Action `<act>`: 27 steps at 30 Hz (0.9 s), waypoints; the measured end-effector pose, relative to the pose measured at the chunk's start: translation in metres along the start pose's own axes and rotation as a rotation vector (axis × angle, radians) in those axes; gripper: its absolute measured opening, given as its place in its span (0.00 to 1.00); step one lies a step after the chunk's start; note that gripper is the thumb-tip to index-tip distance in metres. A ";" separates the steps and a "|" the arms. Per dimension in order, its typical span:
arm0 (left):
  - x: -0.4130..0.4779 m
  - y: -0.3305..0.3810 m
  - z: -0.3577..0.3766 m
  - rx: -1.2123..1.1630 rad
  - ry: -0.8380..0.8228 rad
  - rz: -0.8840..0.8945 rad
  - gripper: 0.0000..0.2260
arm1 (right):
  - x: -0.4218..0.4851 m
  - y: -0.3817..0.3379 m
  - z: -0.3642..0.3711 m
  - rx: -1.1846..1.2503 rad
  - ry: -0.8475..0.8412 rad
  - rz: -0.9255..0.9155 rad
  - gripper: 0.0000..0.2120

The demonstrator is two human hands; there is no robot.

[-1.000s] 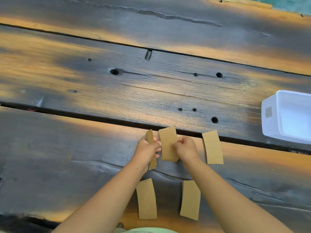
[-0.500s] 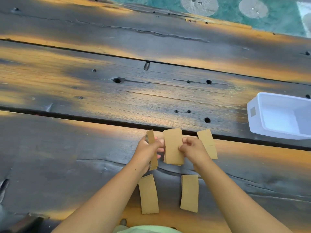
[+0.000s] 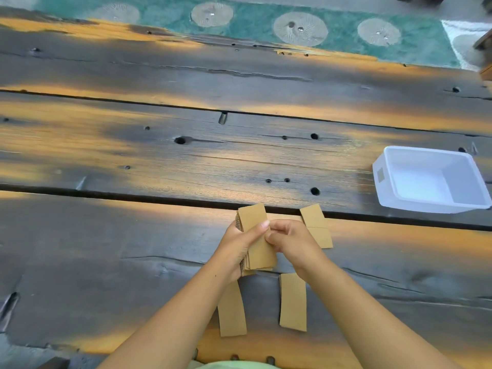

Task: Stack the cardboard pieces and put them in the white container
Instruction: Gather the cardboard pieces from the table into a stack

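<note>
From the head camera, looking down at a dark, weathered wooden table (image 3: 133,249), both hands meet at the near middle of the scene. The left hand (image 3: 237,246) grasps a stack of cardboard pieces (image 3: 257,235), its thumb lying across the top face and its fingers wrapped behind the left edge, where the corrugated edges of several layers show. The right hand (image 3: 292,241) is curled closed against the right edge of the same stack, fingertips pressing on it; how many pieces it pinches is hard to tell, since the fingers hide that edge. The stack is lifted off the table and tilted, its far end rising above the dark gap between two planks.

Three loose pieces lie flat on the table around the hands. One cardboard piece (image 3: 318,230), creased across its middle, lies just beside the right hand on its far right, partly hidden by the knuckles. A second loose piece (image 3: 232,311) lies near the table's close edge, partly under the left forearm. A third loose piece (image 3: 292,302) lies just to the right of it, between the two forearms, apart from both.

The white container (image 3: 383,179) stands well to the right on the next plank out, open side up, with nothing visible inside. Beyond the table's far edge a green patterned rug (image 3: 266,20) covers the floor.
</note>
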State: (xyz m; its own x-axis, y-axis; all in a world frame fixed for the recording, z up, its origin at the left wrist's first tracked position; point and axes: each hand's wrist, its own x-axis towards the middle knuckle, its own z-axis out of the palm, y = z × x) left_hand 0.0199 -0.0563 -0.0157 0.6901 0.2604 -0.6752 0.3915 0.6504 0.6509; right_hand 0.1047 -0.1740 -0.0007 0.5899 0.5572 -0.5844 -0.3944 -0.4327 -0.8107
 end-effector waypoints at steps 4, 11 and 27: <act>-0.002 -0.003 0.011 -0.022 0.021 0.008 0.26 | -0.003 0.002 0.000 0.057 0.018 -0.018 0.13; 0.009 -0.018 0.031 -0.035 0.116 -0.107 0.11 | -0.008 0.019 -0.010 -0.081 0.089 -0.075 0.15; 0.077 -0.055 0.084 0.131 0.240 -0.141 0.15 | 0.045 0.057 -0.147 -0.452 0.244 0.182 0.18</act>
State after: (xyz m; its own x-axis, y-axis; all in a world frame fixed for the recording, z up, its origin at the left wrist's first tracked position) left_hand 0.1028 -0.1319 -0.0738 0.4664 0.3452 -0.8144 0.5587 0.5989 0.5738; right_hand 0.2122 -0.2780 -0.0682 0.7078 0.2875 -0.6453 -0.1950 -0.7984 -0.5696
